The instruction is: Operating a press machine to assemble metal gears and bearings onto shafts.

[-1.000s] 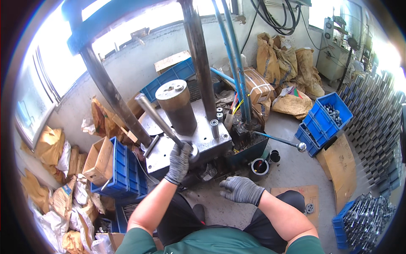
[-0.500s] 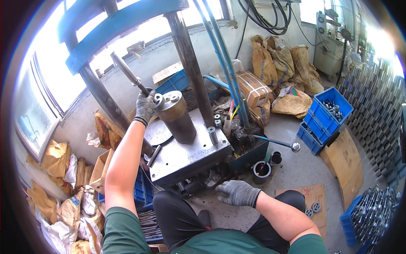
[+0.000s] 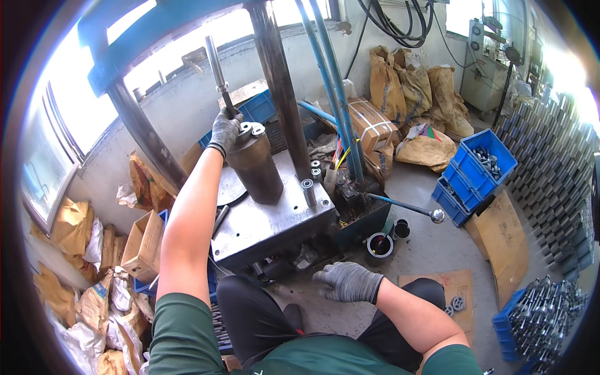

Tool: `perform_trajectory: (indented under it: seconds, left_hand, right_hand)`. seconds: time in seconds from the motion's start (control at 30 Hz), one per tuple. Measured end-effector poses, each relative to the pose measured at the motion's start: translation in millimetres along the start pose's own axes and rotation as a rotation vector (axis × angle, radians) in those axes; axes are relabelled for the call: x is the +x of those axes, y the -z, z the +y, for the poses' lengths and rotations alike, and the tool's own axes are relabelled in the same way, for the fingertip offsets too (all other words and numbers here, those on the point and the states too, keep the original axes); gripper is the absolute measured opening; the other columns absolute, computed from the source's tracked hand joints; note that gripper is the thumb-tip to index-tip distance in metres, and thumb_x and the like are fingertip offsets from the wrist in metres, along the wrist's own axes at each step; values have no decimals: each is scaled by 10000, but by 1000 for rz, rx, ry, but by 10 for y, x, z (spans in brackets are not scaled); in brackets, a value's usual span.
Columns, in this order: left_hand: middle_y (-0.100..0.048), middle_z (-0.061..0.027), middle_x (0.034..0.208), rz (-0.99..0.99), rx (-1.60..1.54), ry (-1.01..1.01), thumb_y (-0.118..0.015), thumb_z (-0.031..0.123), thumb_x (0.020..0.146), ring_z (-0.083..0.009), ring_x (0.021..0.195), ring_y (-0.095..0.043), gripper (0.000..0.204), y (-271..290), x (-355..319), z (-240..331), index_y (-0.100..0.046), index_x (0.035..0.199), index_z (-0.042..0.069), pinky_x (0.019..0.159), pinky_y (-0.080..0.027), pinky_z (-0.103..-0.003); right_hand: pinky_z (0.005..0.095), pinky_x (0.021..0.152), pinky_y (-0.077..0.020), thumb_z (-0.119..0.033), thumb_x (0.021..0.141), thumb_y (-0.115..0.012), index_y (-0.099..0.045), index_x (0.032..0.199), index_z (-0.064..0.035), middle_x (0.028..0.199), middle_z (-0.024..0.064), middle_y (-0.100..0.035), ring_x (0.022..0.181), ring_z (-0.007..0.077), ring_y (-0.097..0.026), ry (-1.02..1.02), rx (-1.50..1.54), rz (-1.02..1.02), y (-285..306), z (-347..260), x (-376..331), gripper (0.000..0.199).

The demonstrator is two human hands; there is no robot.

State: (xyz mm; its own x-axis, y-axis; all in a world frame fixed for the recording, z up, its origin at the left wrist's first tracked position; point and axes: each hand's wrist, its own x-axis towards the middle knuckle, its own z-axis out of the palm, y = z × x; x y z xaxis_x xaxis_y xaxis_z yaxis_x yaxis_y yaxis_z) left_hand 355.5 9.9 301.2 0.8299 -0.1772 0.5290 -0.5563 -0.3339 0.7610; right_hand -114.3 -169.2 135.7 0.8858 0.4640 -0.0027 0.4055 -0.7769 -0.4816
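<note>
Two gloved hands | left hand (image 3: 226,130) gripped steel rod (image 3: 216,70) upright over dark cylinder (image 3: 255,164), seemingly not yet fully seated | right hand (image 3: 347,281) loose, empty, hovering above floor.

The left hand (image 3: 225,130) grips a steel rod (image 3: 217,72) above the dark cylinder (image 3: 255,164) on the press table (image 3: 275,225). The right hand (image 3: 347,281) hovers open over the floor, near a lever (image 3: 406,206).

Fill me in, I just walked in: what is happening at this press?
A seated person in grey gloves works at a press. The left hand grips a steel rod held upright at the top of a dark cylinder, which stands on the press plate. The right hand rests open and low by the knee, holding nothing. A lever juts out to the right, untouched.
</note>
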Motion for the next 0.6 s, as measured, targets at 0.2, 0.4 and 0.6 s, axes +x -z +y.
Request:
perform_trajectory:
  seconds: [0.2,0.4,0.6]
  left_hand:
    - [-721,-87,860,2,-11,20,-732,51,865,-181,793,-683,162,-142,-117,-181,-688,1021,50,764,-549,-334]
    - [-736,-149,896,77,123,3,-713,116,862,-274,866,-709,177,-150,-243,61,-687,1016,33,829,-543,-386]
    - [-752,-169,1017,97,118,24,-698,298,965,-310,976,-716,302,-91,-327,174,-687,1150,60,898,-532,-406]
  right_hand:
    - [485,923,-542,-385,908,-698,-665,1284,-82,1083,177,-688,1053,384,-669,-23,-54,18,75,84,-103,484]
    - [463,851,-550,-294,897,-725,-697,1170,-66,1022,164,-687,983,358,-674,-39,15,298,783,1,-389,356]
    - [468,739,-530,-68,782,-682,-686,908,-50,876,147,-663,810,377,-651,-185,-606,421,1881,-6,-579,128]
